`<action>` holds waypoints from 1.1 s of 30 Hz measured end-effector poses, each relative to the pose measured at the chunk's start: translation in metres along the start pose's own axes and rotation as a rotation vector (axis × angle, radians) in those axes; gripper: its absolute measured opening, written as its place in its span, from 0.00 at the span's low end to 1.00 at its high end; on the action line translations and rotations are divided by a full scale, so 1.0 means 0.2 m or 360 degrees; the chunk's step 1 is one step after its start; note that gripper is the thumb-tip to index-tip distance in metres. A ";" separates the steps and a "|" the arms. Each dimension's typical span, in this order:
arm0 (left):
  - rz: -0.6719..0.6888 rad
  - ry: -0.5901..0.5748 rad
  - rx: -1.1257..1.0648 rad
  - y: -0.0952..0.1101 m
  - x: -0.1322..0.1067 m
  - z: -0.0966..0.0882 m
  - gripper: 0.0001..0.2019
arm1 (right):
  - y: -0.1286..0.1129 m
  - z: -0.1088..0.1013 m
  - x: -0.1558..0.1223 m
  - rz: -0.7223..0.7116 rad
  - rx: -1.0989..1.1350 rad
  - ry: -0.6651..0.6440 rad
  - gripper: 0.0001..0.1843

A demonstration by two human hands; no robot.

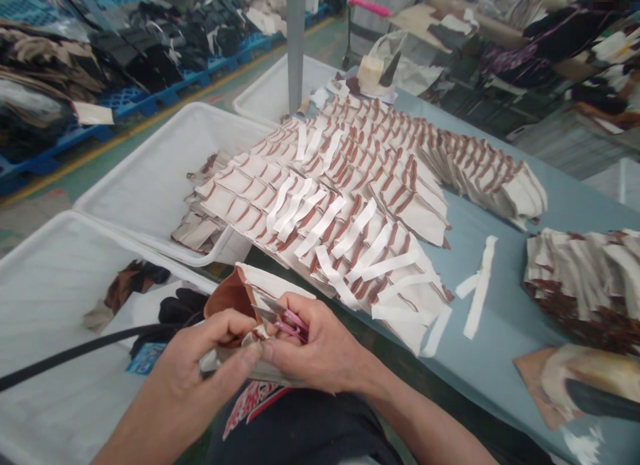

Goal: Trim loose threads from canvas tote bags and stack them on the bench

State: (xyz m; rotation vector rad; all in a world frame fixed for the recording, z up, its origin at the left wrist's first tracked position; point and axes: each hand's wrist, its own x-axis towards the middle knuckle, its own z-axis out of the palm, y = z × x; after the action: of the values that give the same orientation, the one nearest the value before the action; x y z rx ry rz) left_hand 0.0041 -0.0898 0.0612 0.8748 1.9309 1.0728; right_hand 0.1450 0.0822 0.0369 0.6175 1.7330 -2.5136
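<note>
Close in front of my body is a sewn piece (227, 302), cream outside and brown inside, that looks like a bag or shoe part. My left hand (205, 358) pinches its near edge between thumb and fingers. Held in my right hand (320, 342) is a small pair of scissors (287, 323) with pink handles, their blades pointing left over the piece. The right thumb also presses on the edge, close to the left thumb. What lies between the two thumbs is too small to make out. The piece's lower side is partly hidden by my hands.
Rows of overlapping cream and brown pieces (345, 185) cover much of the blue-grey table (465, 238), with white strips (320, 226) on top. A stacked bundle (585, 278) lies at right. White bins (165, 142) stand left; a black cord (90, 348) crosses one. A metal post (295, 45) rises behind.
</note>
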 end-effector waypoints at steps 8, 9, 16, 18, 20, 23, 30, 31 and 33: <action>0.0094 0.0027 0.0056 0.01 0.04 0.02 0.14 | -0.05 -0.02 0.00 0.0073 0.0009 -0.0036 0.28; 0.0117 0.0046 0.0054 0.02 0.04 0.03 0.14 | -0.06 -0.03 0.00 0.0082 -0.0004 -0.0040 0.28; 0.0070 -0.0022 0.0072 0.07 0.07 0.03 0.11 | -0.08 -0.04 0.02 0.0029 -0.0228 0.0133 0.19; 0.0021 -0.0002 -0.0048 0.04 0.08 0.02 0.13 | -0.09 -0.05 0.02 0.0061 -0.0150 0.0061 0.22; -0.0029 -0.0023 -0.0196 0.02 0.09 0.03 0.14 | -0.11 -0.07 0.04 0.0093 -0.0053 -0.0057 0.29; -0.0102 -0.0070 -0.0380 0.04 0.11 0.02 0.14 | -0.15 -0.10 0.07 0.0095 0.0011 -0.0196 0.35; -0.0152 -0.0131 -0.0331 0.12 0.15 0.00 0.17 | -0.15 -0.13 0.10 0.0091 -0.0084 -0.0222 0.33; -0.0111 -0.0139 -0.0262 0.11 0.16 0.00 0.18 | -0.14 -0.12 0.10 0.0079 -0.0097 -0.0218 0.33; -0.0018 -0.0167 -0.0128 0.08 0.18 -0.01 0.18 | -0.13 -0.11 0.10 0.0055 -0.0102 -0.0206 0.32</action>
State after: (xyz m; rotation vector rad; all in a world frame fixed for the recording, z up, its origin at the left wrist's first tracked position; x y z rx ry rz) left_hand -0.0117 -0.0546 0.0669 0.8580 1.7920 1.0691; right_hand 0.1271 0.1166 0.0457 0.4656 1.7341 -2.4060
